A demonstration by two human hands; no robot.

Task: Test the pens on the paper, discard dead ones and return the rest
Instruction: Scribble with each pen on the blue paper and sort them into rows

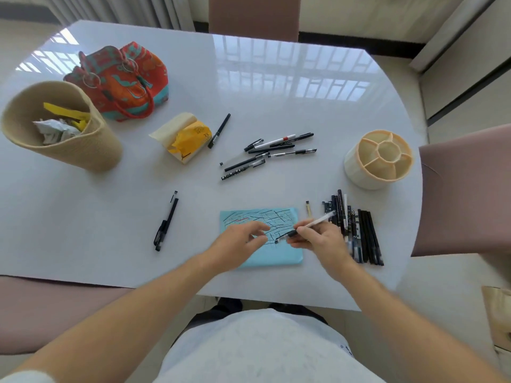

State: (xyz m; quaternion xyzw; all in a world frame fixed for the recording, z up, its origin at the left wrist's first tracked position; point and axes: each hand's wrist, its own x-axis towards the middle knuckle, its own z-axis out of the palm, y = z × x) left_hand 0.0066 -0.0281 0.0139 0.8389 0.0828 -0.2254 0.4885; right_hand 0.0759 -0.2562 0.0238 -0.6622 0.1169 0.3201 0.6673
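Now the right hand [318,239] pinches a clear pen [307,227] over the scribbled blue paper [279,257] near centre, left hand [240,241] loose and empty beside it; testing is underway, and next comes sorting it.

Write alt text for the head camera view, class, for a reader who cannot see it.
A person's right hand holds a pen tip-down over scribbled blue paper while the left hand rests on the sheet. Loose pens lie around a white table, with an empty pen holder and a waste bin.
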